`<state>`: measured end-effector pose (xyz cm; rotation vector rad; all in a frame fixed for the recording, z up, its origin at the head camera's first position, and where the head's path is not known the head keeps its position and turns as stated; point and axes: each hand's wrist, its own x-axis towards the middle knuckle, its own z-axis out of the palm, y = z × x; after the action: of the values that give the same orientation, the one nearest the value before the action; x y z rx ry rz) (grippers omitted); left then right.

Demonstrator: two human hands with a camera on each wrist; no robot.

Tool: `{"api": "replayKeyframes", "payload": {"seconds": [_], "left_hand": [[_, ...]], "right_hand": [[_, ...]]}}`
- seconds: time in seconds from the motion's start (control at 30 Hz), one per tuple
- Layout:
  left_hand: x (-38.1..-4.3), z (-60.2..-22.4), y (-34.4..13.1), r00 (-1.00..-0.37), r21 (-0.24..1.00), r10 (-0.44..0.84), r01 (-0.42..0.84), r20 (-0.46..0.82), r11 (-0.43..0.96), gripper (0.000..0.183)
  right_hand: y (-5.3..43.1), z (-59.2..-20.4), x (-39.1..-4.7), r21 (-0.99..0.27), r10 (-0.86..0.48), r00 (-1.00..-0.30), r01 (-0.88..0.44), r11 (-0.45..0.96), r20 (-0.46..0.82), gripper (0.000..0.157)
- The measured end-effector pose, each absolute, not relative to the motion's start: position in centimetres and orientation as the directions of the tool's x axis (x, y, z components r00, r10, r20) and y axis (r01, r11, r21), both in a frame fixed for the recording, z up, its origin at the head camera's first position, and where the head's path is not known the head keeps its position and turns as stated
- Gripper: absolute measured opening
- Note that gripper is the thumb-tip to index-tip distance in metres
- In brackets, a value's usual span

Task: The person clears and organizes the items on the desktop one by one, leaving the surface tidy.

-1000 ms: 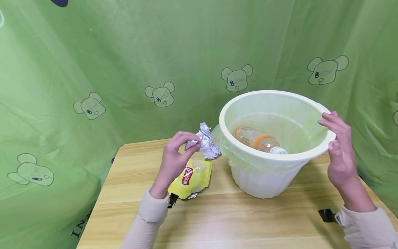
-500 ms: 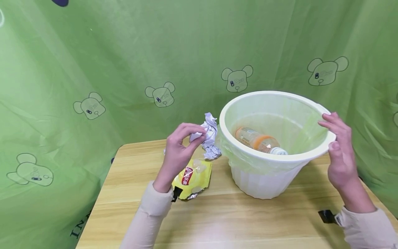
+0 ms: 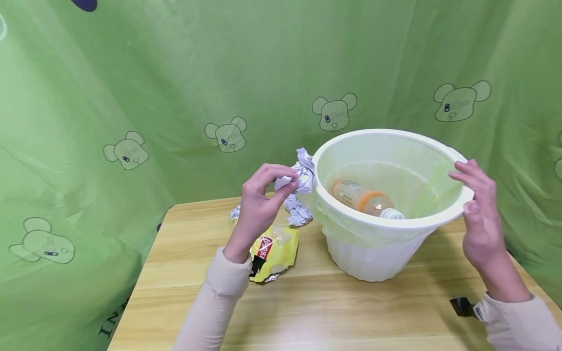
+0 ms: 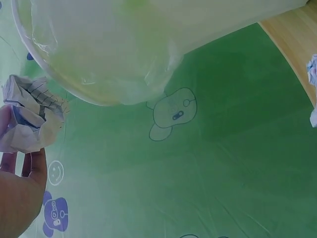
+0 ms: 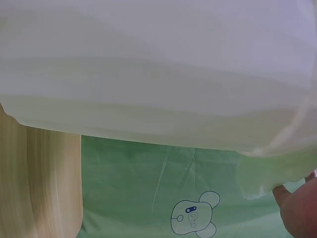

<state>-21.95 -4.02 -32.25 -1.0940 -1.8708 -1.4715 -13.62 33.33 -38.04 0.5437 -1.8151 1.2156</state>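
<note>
Between thumb and fingers, my left hand (image 3: 259, 207) pinches a crumpled ball of paper (image 3: 305, 170), level with the left rim of a white trash bin (image 3: 373, 256). In the left wrist view that paper ball (image 4: 32, 116) is just outside the rim. My right hand (image 3: 480, 219) grips the bin's right rim, fingers over the edge and thumb on the outer side. The bin is tilted, lined with a thin pale-green bag (image 3: 351, 229). Inside it lies a clear plastic bottle (image 3: 364, 197) with orange bands and a white cap.
A yellow chip bag (image 3: 281, 253) lies on the wooden table (image 3: 325, 312), partly behind my left wrist. More crumpled paper (image 3: 298, 212) lies beside the bin, and another piece (image 3: 235, 212) shows behind my left hand. A green curtain (image 3: 272, 63) hangs behind the table.
My left hand has lifted the crumpled paper off the table, up and right to the bin's left rim. The right hand and the bin have stayed nearly still.
</note>
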Motion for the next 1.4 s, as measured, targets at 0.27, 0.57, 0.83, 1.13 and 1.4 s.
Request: {"api": "replayKeyframes", "payload": {"seconds": [0.27,0.57,0.83,1.13,1.4], "left_hand": [[-22.5,-31.5,-2.4,-0.523,0.533,0.296,0.845,0.799,0.055,0.015],[-22.9,-31.1,0.0,-0.464,0.475,0.361,0.878,0.809,0.064,0.014],[-23.5,-30.8,1.9,-0.467,0.483,0.364,0.874,0.806,0.054,0.014],[-23.9,-31.7,3.3,-0.501,0.493,0.466,0.857,0.729,0.150,0.025],[-24.0,-31.8,3.1,-0.490,0.482,0.509,0.862,0.708,0.159,0.039]], "right_hand": [[34.1,-38.6,-14.2,-0.507,0.099,-0.520,-0.746,0.432,0.849,0.052],[34.2,-38.9,-14.5,-0.501,0.095,-0.514,-0.753,0.426,0.853,0.053],[34.2,-38.8,-14.5,-0.502,0.096,-0.515,-0.750,0.431,0.852,0.053],[34.4,-39.0,-14.4,-0.515,0.086,-0.535,-0.739,0.435,0.840,0.052],[34.1,-38.7,-14.3,-0.511,0.093,-0.526,-0.744,0.430,0.845,0.053]]}}
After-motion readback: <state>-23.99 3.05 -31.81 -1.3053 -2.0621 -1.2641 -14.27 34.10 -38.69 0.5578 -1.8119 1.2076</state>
